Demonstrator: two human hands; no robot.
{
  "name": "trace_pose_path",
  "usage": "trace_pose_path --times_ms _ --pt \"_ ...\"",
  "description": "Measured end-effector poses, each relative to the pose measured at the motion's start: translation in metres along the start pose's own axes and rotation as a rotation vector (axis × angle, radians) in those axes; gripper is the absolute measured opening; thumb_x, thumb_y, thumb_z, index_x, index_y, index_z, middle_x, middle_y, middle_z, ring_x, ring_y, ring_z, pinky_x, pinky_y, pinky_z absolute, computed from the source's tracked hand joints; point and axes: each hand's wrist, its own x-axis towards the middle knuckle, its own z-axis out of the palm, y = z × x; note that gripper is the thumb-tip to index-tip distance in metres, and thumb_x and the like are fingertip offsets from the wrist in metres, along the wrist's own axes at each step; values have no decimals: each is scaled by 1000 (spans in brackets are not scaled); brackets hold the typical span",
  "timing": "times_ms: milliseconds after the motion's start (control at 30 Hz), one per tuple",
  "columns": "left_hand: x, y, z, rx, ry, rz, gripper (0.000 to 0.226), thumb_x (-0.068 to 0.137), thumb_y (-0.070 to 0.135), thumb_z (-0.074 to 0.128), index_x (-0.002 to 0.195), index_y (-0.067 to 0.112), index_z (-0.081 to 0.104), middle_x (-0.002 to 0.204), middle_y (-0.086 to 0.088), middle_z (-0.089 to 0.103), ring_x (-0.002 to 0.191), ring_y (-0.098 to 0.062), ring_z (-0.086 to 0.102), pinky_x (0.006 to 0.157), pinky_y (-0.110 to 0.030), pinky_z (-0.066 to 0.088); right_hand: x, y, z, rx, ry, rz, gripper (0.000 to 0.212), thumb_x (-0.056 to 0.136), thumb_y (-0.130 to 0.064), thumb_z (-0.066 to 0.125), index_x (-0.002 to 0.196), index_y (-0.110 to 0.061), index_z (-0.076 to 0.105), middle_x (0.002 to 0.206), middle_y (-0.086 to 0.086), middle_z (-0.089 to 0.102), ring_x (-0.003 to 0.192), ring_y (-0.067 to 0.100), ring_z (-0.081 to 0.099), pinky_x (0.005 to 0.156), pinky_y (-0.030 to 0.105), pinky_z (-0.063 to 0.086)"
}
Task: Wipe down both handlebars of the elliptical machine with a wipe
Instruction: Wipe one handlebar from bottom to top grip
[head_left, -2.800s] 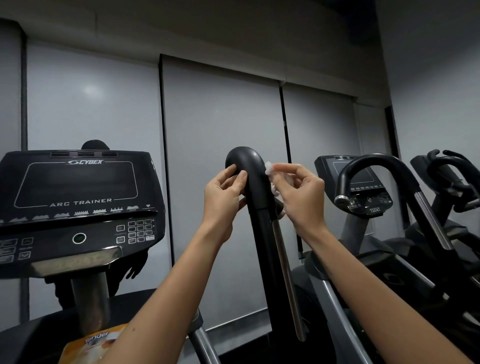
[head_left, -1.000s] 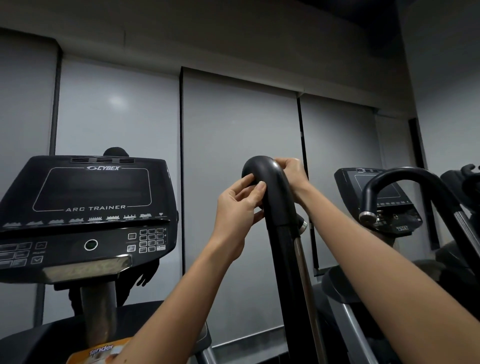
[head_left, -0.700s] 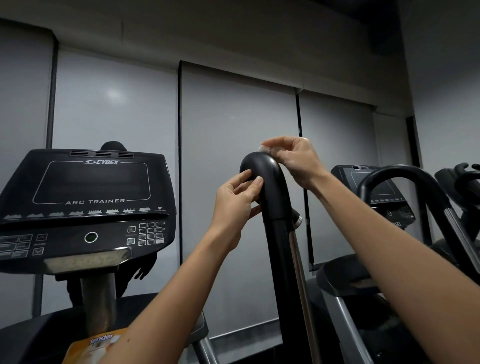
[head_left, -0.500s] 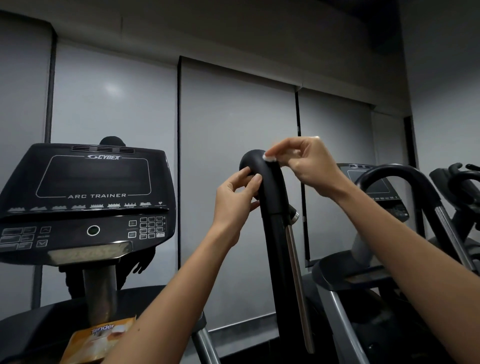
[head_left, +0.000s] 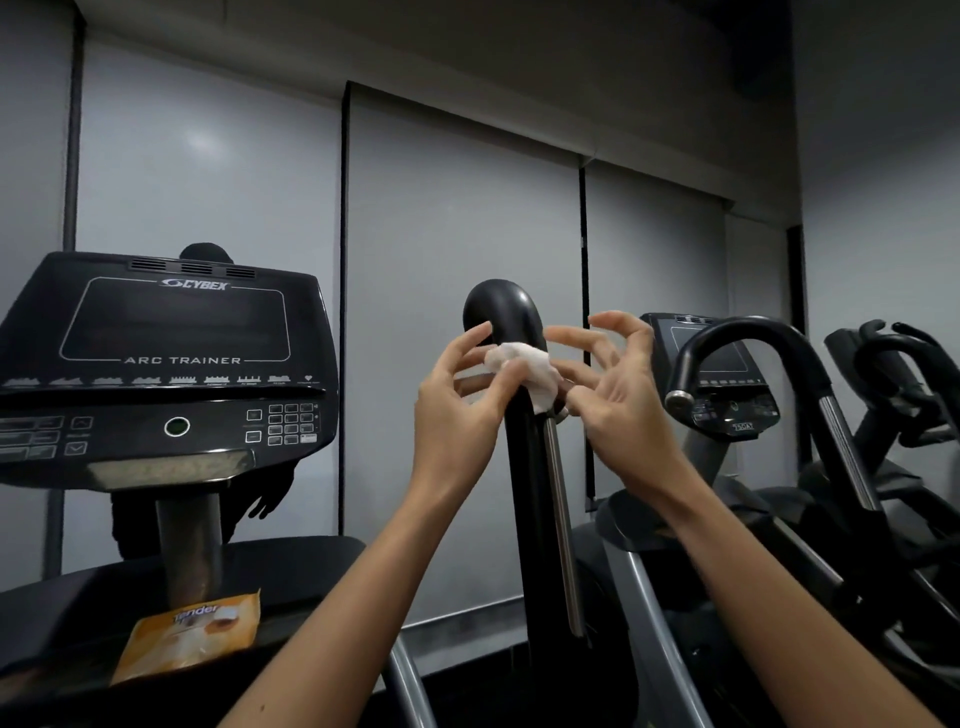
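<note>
The black handlebar (head_left: 503, 310) of the elliptical rises in the middle of the view, its curved top above both hands. A crumpled white wipe (head_left: 525, 370) lies against the grip just below the bend. My left hand (head_left: 457, 410) pinches the wipe between thumb and fingers from the left side of the bar. To the right of the bar, my right hand (head_left: 621, 402) has its fingers spread, the fingertips close to the wipe's right end. The machine's other handlebar is not in sight.
The machine's black console (head_left: 171, 364) stands at the left. An orange wipe pack (head_left: 192, 631) lies on the shelf below it. A neighbouring machine's curved handlebar (head_left: 748, 348) and console (head_left: 722, 374) stand close on the right. Grey wall panels are behind.
My right hand has come down from the top of the bend and spread its fingers. The wipe now shows on the front of the grip, pinched by my left hand.
</note>
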Motion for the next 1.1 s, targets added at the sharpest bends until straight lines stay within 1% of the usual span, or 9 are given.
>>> trace_pose_path --times_ms 100,167,233,333,433,567,700,900,1100 --pt "5 6 -1 243 -49 132 27 79 15 74 98 33 65 100 11 58 85 -7 64 72 -11 49 2 -4 -2 110 41 10 45 68 5 40 100 -25 32 113 10 51 93 20 67 84 30 55" --pt "12 7 -1 333 -24 209 19 80 11 72 91 26 69 94 13 57 79 -5 62 70 -8 48 6 -5 -5 109 168 8 40 74 10 42 97 -22 34 107 14 49 87 20 65 80 28 55" --pt "26 4 -4 366 28 251 14 82 8 70 92 18 73 92 10 54 78 -6 61 70 -6 47 11 -2 -9 -5 260 19 40 85 16 35 97 -21 40 104 13 50 87 21 61 77 26 55" --pt "52 -1 -5 401 88 262 14 86 8 65 97 13 72 102 2 49 91 -19 62 77 -10 49 19 7 -8 -192 201 99 33 91 7 39 103 -20 52 103 5 54 88 18 58 81 32 52" --pt "65 -6 1 364 150 218 15 90 12 61 102 11 70 104 -1 53 92 -22 65 80 -17 52 22 17 4 -237 88 173 26 96 -10 46 120 -20 50 116 3 55 89 14 59 82 33 52" --pt "55 -14 5 147 83 52 17 91 16 58 104 23 67 109 -5 64 95 -20 67 86 -32 54 17 23 14 -178 96 147 31 98 -14 44 129 -19 45 117 -2 56 91 5 60 81 22 53" --pt "24 -14 0 137 4 130 23 87 10 64 104 23 69 102 5 61 86 -5 63 75 -15 52 14 30 14 -150 107 146 36 99 -14 43 135 -16 42 122 2 58 105 14 61 92 29 51" --pt "-13 -38 -6 232 26 400 23 80 13 67 101 21 68 91 11 60 78 -6 62 71 -19 54 13 31 14 -102 108 132 33 99 -14 41 130 -25 43 130 6 53 109 16 58 92 24 50" --pt "24 -33 7 97 201 285 20 85 4 66 101 15 70 86 9 58 75 1 60 65 -10 45 13 32 16 -60 109 111 31 99 -12 41 125 -28 44 125 6 57 110 14 59 87 15 49"
